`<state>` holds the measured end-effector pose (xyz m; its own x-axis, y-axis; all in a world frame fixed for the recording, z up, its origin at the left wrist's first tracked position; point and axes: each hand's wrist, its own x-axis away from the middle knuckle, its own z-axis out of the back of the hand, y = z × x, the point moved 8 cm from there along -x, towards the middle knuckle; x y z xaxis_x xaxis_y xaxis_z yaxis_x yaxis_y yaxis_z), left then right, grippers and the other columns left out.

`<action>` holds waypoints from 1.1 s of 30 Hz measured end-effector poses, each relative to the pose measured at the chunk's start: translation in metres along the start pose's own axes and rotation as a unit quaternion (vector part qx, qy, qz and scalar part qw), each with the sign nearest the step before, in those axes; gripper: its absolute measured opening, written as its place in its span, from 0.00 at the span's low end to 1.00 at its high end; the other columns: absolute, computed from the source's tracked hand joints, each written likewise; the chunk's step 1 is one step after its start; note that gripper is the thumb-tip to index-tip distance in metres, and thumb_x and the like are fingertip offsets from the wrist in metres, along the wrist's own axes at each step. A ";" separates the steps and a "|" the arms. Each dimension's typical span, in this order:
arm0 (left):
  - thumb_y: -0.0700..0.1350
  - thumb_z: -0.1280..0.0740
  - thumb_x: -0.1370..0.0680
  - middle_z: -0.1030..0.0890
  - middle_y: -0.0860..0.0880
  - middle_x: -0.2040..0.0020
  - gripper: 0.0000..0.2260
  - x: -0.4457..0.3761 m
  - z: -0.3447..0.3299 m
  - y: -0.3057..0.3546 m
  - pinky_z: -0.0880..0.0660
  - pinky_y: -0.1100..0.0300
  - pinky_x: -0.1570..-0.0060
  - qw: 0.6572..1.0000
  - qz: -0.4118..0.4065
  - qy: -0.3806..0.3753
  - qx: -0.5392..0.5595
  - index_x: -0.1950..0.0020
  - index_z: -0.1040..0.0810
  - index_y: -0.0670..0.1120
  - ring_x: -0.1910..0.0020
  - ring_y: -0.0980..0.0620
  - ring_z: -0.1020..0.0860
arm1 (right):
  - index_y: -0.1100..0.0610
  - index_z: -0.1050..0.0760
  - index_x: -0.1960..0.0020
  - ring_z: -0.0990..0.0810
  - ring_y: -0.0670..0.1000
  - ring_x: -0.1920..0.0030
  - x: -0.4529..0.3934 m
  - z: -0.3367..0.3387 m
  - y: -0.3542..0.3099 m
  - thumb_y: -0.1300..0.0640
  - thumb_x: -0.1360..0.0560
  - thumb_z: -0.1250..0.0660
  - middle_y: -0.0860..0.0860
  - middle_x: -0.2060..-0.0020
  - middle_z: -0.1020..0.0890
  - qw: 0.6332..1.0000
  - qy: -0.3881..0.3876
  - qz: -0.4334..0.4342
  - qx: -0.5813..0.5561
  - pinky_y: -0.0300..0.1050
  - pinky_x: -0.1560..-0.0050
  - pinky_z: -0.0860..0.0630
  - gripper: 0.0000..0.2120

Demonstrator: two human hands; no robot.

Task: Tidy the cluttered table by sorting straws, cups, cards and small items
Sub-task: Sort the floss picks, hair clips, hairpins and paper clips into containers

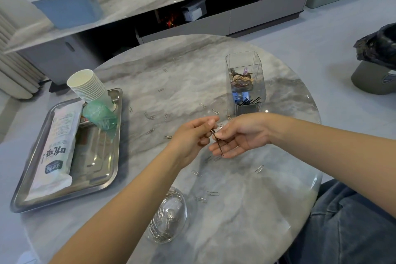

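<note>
Grip: we pinch a small bunch of dark hairpins (218, 142) between both hands; the left hand (194, 135) nips the top end with thumb and forefinger, the right hand (237, 135) pins them lower down with its thumb over loosely curled fingers.
Where: the hairpins hang above the table (192, 66), just in front of the clear organizer (246, 83).
Risk, slipping: we judge the pins thin and smooth, so one could slide out of the bunch as we pass it between hands and drop among the paper clips (150, 117) scattered in front of the organizer.
Risk, mixing: a clip could ride along with the pins into the wrong compartment, if we gather carelessly.
Risk, tipping: the organizer is tall and narrow; a knock from our wrist might topple it.
Look of the pins: slim, dark, straight, one end poking below our right palm; we cannot tell their count.
Organizer: black pins already lie in its front compartment, hair ties behind.
Further out: a glass dish (168, 216) of clips sits well in front of the organizer; the metal tray (107, 156) with stacked paper cups (90, 85) lies far to its left.
</note>
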<state>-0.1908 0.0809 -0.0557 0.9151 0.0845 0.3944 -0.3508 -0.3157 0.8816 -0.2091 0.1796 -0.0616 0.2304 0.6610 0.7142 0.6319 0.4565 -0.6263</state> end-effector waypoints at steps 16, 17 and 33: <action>0.38 0.36 0.22 0.17 0.55 0.62 0.07 -0.008 0.009 0.004 0.38 0.67 0.68 0.998 -0.019 0.003 -0.057 0.50 0.19 0.45 0.65 0.57 0.33 | 0.60 0.29 0.55 0.36 0.43 0.75 0.000 0.002 -0.010 0.60 0.18 0.48 0.49 0.71 0.32 0.998 -0.020 0.026 -0.058 0.32 0.77 0.38 0.11; 0.38 0.37 0.22 0.17 0.55 0.61 0.07 -0.008 0.006 0.004 0.38 0.66 0.66 0.998 -0.018 -0.003 -0.063 0.50 0.19 0.45 0.64 0.57 0.33 | 0.59 0.30 0.55 0.36 0.43 0.75 0.000 0.004 -0.010 0.61 0.18 0.49 0.49 0.72 0.32 0.998 -0.018 0.027 -0.055 0.32 0.77 0.38 0.11; 0.46 0.39 0.19 0.23 0.53 0.36 0.14 -0.020 -0.003 0.004 0.30 0.64 0.38 0.945 -0.093 -0.019 -0.313 0.34 0.25 0.47 0.36 0.59 0.27 | 0.56 0.31 0.58 0.36 0.46 0.76 0.004 0.043 -0.012 0.59 0.17 0.50 0.47 0.77 0.35 0.982 0.127 0.003 0.141 0.37 0.72 0.39 0.14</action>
<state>-0.2112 0.0804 -0.0597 0.9748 0.0453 0.2183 -0.2211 0.3224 0.9204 -0.2476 0.2026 -0.0643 0.4329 0.5105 0.7430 0.4091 0.6233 -0.6665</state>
